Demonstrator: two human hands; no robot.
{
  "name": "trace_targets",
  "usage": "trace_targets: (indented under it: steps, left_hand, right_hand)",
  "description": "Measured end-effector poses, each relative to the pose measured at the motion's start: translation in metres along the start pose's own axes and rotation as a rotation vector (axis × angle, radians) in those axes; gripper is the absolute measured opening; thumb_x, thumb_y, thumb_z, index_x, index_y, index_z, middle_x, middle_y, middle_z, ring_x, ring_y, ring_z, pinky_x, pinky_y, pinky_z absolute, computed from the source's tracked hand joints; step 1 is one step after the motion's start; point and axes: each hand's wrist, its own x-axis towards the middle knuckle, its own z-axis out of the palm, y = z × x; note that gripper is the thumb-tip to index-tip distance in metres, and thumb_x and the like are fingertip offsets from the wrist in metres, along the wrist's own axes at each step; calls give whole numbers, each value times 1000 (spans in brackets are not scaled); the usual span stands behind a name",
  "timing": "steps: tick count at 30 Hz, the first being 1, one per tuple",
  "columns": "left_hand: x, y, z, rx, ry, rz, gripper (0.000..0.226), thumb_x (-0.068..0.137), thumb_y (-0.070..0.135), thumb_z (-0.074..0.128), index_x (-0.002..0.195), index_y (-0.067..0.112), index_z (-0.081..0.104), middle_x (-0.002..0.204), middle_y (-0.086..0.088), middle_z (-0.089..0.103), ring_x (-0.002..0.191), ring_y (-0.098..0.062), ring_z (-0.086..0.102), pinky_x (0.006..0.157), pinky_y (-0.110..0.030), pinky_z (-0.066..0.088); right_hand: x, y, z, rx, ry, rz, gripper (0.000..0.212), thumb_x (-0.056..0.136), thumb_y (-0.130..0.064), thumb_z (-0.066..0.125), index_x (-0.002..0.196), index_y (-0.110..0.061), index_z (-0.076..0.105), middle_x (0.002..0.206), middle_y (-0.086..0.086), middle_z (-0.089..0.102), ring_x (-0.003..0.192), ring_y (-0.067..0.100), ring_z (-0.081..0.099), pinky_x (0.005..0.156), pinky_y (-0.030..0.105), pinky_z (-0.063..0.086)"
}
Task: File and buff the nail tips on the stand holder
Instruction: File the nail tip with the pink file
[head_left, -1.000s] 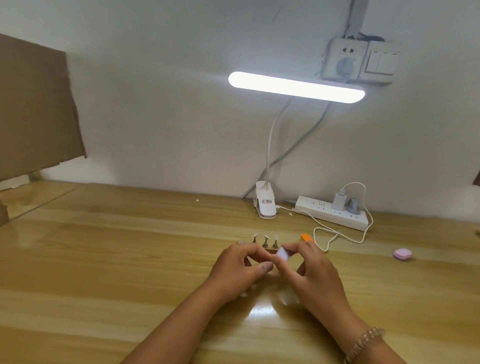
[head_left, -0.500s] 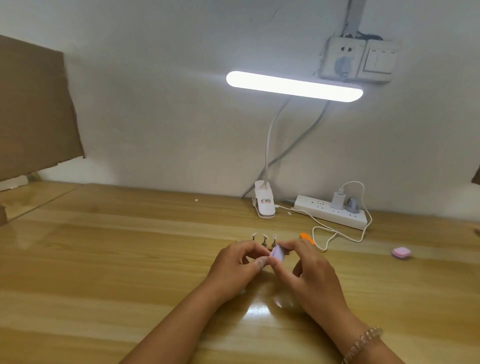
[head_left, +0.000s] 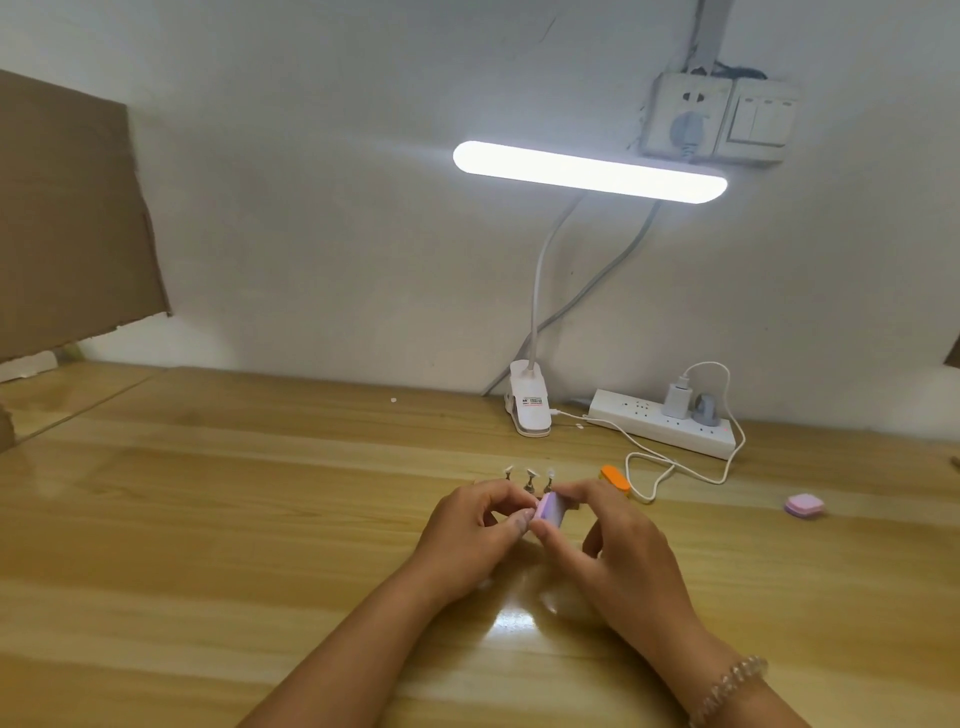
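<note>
I find my right hand (head_left: 618, 545) pinching the lilac buffer block (head_left: 550, 510). My left hand (head_left: 467, 530) is curled beside it, but I cannot tell whether it holds anything. Three nail tips (head_left: 530, 473) sit on the stand holder (head_left: 529, 487) at the block's 12 o'clock. Judged underway; most buffing remains.

Both hands meet mid-table: right hand (head_left: 618, 551) pinches a small lilac buffer block (head_left: 550, 509), left hand (head_left: 475, 530) curled right against it, nail tips (head_left: 530, 474) on the stand just behind.
</note>
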Motion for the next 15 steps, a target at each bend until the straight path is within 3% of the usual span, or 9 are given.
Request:
trace_targets:
  steps: [5, 10, 15]
  left_hand:
    - [-1, 0, 0, -27, -7, 3, 25, 94, 13, 63, 90, 35, 73, 88, 12, 72, 62, 1, 55, 62, -24, 46]
    - [-1, 1, 2, -28, -3, 20, 17, 92, 20, 69, 85, 35, 74, 85, 13, 72, 59, 6, 53, 63, -26, 46]
    - [0, 0, 1, -20, -1, 13, 22, 93, 13, 66, 90, 33, 74, 89, 11, 72, 60, 5, 54, 64, -23, 46]
  right_hand:
    - [-4, -2, 0, 5, -17, -74, 38, 80, -59, 61, 109, -33, 61, 101, -23, 59, 57, 4, 55, 57, 28, 49]
    - [3, 7, 0, 16, 71, 34, 31, 79, -55, 67, 100, -33, 61, 94, -25, 57, 57, 7, 56, 63, 32, 51]
    - [0, 1, 2, 37, 12, -39, 34, 79, -59, 64, 101, -34, 61, 97, -24, 56, 58, 9, 57, 58, 29, 50]
